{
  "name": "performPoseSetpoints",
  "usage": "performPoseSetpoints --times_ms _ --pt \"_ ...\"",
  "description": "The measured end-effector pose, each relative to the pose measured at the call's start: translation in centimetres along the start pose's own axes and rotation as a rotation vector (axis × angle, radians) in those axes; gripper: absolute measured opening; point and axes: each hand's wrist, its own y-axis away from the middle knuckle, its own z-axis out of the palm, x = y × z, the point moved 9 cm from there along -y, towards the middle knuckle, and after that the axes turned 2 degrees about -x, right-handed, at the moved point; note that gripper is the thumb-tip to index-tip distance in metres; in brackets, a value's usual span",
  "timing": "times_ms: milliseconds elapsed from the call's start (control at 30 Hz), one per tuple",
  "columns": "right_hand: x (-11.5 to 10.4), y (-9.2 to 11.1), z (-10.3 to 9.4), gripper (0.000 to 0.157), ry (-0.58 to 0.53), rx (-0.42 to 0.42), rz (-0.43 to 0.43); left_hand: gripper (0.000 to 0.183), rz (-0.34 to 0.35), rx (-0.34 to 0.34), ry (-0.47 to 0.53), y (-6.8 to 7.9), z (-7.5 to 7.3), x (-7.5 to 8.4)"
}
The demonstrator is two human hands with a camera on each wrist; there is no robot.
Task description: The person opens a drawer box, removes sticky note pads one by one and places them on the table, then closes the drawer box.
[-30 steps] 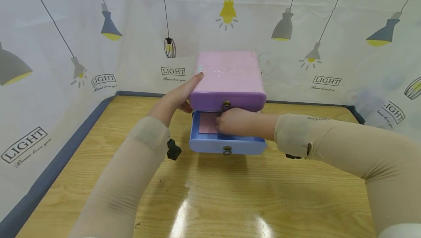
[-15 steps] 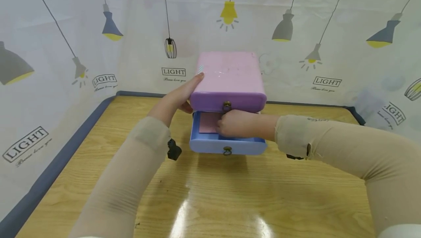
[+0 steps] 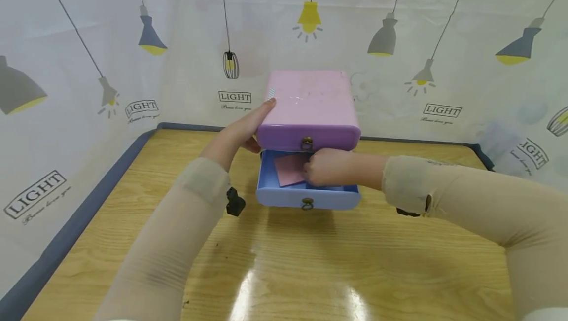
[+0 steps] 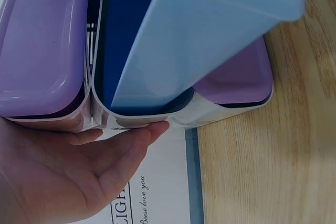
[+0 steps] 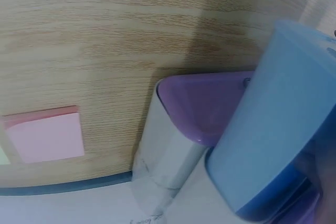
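Observation:
A small drawer chest (image 3: 310, 96) with a pink top stands near the back wall. Its blue middle drawer (image 3: 284, 197) is pulled out, below the closed purple top drawer (image 3: 266, 137). In the drawer, a pink sticky note pad (image 3: 287, 171) lies at a slant. The curled right hand (image 3: 332, 167) reaches inside and holds the pad's right edge; its fingertips are partly hidden. Along the chest's left side rests the left hand (image 4: 89, 174), fingers extended against the wall, with the thumb at the top edge in the head view.
Another pink sticky note pad (image 5: 47, 137) lies on the wooden table (image 5: 105, 51) right of the chest, beside a green one (image 5: 2, 157). Below the blue drawer is a purple bottom drawer (image 4: 239, 77). A lamp-printed cloth (image 3: 191, 79) closes off the back and sides.
The right hand has shifted slightly right within the drawer. The pink pad has turned from straight to slanted and moved a little toward the drawer front. The left hand stays in place.

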Motion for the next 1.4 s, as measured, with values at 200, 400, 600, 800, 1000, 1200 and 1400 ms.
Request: performPoseSetpoints --times_ms 200,400,600,800,1000,1200,1400 --pt "0.0 1.0 -0.4 0.009 -0.026 0.035 0.014 0.091 -0.004 0.003 0.002 0.0 -0.1 0.0" --pt "0.2 1.9 -0.5 0.005 -0.045 0.041 0.042 0.09 -0.003 0.006 0.004 0.0 -0.1 -0.1" --pt "-0.1 2.3 -0.1 0.006 -0.082 0.071 0.052 0.09 -0.002 0.006 0.006 0.0 -0.1 -0.1" --pt "-0.1 2.3 0.5 0.009 -0.145 0.076 0.063 0.091 -0.008 0.006 0.002 -0.1 0.0 -0.1" --pt "0.1 1.9 0.3 0.017 -0.202 0.083 0.085 0.092 -0.017 0.007 -0.002 -0.1 -0.1 -0.2" --pt "0.1 1.2 0.6 0.017 -0.197 0.062 0.104 0.092 -0.027 -0.007 0.009 -0.2 0.1 -0.3" --pt "0.4 0.7 0.4 0.013 -0.218 0.076 0.11 0.091 -0.022 -0.003 0.009 -0.2 0.0 -0.2"
